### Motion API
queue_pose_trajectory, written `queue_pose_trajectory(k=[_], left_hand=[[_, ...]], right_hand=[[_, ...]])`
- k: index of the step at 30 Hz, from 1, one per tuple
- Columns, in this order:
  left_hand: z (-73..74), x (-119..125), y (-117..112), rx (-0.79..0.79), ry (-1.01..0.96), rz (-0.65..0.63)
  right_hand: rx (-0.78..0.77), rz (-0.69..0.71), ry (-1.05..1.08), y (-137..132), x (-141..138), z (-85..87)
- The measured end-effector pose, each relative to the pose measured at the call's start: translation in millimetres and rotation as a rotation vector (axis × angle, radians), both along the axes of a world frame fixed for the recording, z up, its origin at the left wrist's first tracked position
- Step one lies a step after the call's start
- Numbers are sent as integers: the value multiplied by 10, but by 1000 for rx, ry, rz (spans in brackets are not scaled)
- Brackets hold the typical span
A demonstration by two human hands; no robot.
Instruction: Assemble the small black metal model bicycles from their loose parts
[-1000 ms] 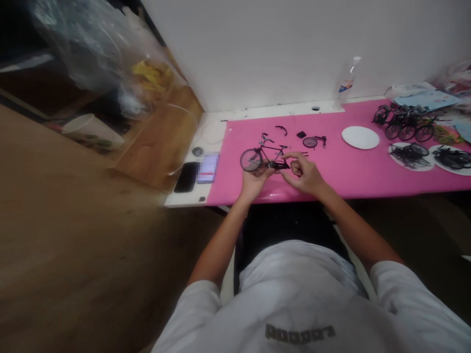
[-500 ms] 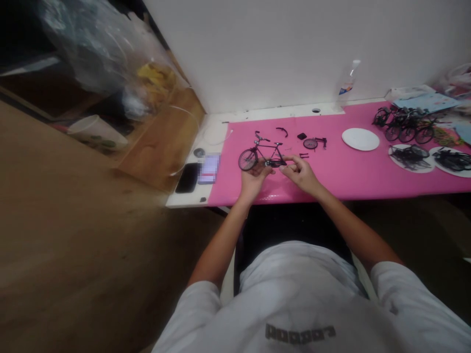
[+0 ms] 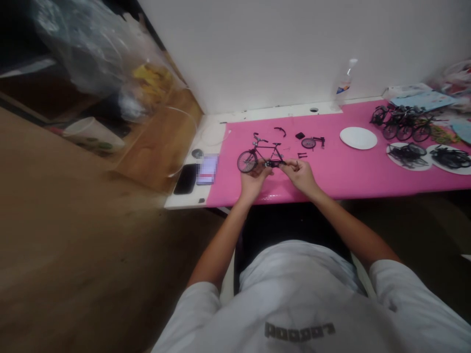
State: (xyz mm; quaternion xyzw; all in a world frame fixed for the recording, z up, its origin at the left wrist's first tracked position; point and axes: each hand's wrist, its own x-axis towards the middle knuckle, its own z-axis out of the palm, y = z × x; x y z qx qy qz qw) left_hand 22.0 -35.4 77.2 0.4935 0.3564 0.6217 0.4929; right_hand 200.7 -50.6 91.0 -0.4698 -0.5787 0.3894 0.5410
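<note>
A black model bicycle (image 3: pixel 262 147) with a front wheel, handlebar and saddle but no rear wheel is held upright just above the pink mat. Closed around its lower frame near the pedals is my left hand (image 3: pixel 254 180). My right hand (image 3: pixel 300 175) pinches the rear end of the frame, fingers pressed together. Just beyond my hands lie a loose wheel with a black rack part (image 3: pixel 311 142), a small black square piece (image 3: pixel 300 135), a curved black fender (image 3: pixel 280 131) and a small forked piece (image 3: pixel 302 155).
A white plate (image 3: pixel 358 138) lies on the pink mat (image 3: pixel 346 179). Farther right are two plates of black parts (image 3: pixel 407 156) and several finished model bicycles (image 3: pixel 403 122). A clear bottle (image 3: pixel 345 87) stands by the wall. Phones (image 3: pixel 186 179) lie at the left table edge.
The fingers of my right hand have drawn in a little at the bicycle's rear. The bicycle stays in my left hand. The whole view has shifted slightly.
</note>
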Motion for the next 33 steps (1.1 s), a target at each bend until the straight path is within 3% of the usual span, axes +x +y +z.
queue_pose_trajectory(k=[5,12,15,20,27,33], left_hand=[[-25,24,-17,-10,-4,-46],[-155,2,27,-114,72,-204],[-137,3,2,-109,125,-160],[47,24,-112,4,59,-57],[229,76,-256,-7,39,-174],[274,68,-282,-101,61,-181]], right_hand=[[44,-75,-11,5,-14,-43],[142,-228,-71,57,151,44],[226,-305,-143,74,231,76],[470,-407,-435,95,338,50],[679,-339,-862,90,370,-80],[710,-193,-899,48,349,-110]])
